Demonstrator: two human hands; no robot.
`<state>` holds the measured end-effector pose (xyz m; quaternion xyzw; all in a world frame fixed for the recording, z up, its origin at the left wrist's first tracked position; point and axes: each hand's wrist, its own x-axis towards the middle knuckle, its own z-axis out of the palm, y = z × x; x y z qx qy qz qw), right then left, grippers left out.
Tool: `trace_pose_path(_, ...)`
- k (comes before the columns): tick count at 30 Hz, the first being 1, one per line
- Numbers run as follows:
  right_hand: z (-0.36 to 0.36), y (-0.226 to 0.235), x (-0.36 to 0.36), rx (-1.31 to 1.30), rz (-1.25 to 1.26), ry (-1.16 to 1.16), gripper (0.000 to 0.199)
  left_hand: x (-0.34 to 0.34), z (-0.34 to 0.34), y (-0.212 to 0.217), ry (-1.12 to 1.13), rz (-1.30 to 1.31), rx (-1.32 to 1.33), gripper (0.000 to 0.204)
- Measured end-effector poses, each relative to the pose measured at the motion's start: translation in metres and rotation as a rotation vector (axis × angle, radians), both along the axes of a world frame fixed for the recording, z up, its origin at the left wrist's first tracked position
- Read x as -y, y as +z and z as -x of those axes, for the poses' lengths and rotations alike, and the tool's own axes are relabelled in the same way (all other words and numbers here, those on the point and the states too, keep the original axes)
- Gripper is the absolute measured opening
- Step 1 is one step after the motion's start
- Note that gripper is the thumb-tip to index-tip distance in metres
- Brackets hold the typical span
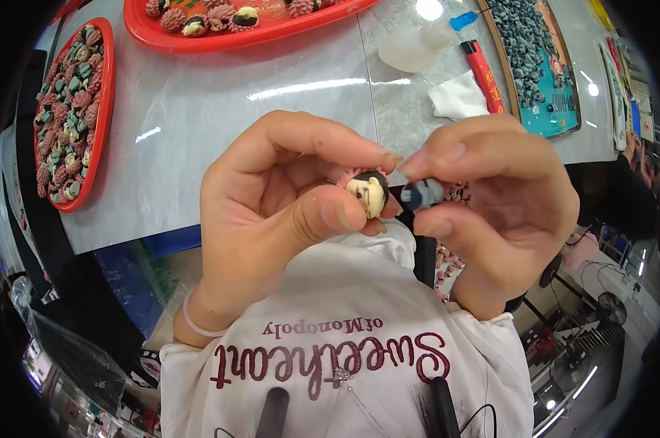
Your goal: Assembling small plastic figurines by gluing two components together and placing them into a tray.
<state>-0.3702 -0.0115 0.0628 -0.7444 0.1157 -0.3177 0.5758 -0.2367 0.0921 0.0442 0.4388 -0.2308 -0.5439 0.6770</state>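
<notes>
- Left hand [253, 186]: its thumb and fingers hide part of the figurine head [371, 193].
- Right hand [505, 190]: its pinching fingertips partly cover a dark grey piece [423, 195], too small to identify.
- Above the left fingers, a large red tray [180, 44] is cut off.
- Below the right thumb, pink pieces [446, 266] are partly hidden.
- Far right of the right fingers, another person's arm [631, 146] is blurred.

Head-worn fisheye (rim dark) faces down, close above left hand [260, 193], right hand [512, 193], table [176, 160].
</notes>
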Motion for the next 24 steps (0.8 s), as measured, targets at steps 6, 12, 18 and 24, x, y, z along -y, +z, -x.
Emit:
trace_pose_path(6, 0.002, 0.005, -0.012, -0.072, 0.003, -0.097, 0.026, 0.0, 0.002, 0.0, 0.04, -0.013, 0.047, 0.047)
trace_pose_path(12, 0.001, 0.001, -0.005, 0.038, 0.454, -0.095, 0.029, 0.001, 0.004, -0.001, 0.057, -0.018, 0.089, 0.046)
trace_pose_path(18, -0.003, 0.005, -0.013, 0.01, 0.4, -0.177, 0.032, 0.002, -0.004, -0.002, 0.051, 0.107, 0.285, 0.044)
trace_pose_path(24, -0.014, -0.005, -0.012, 0.049, 0.397, -0.202, 0.022, 0.004, -0.008, 0.014, 0.038, -0.095, 0.079, 0.044)
